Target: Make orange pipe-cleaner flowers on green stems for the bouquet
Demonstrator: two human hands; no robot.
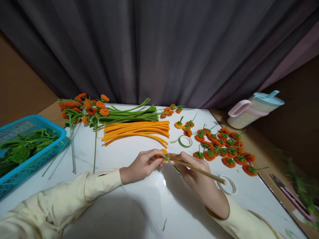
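- Over the middle of the surface (119, 202), the left hand (146, 162) pinches a yellow-orange flower (163, 154) between thumb and fingers, nearly closed on it.
- Right of it, the right hand (195, 172) has its fingers closed about a wooden stick (201, 170); the stick's far end is at the flower, its thick end slants toward the right edge.
- Beyond the hands lie orange stems (137, 131), with green stems (134, 115) behind them, near the far edge.
- Green tape (185, 141) lies just beyond the right hand; a white ring (231, 186) lies beside its wrist.
- Red-orange heads (219, 142) cluster along the right edge.
- Stemmed blooms (87, 106) fill the far left corner.
- At the left edge sits a blue basket (47, 154) of leaves (21, 152).
- Past the far right corner stands a jug (246, 114).
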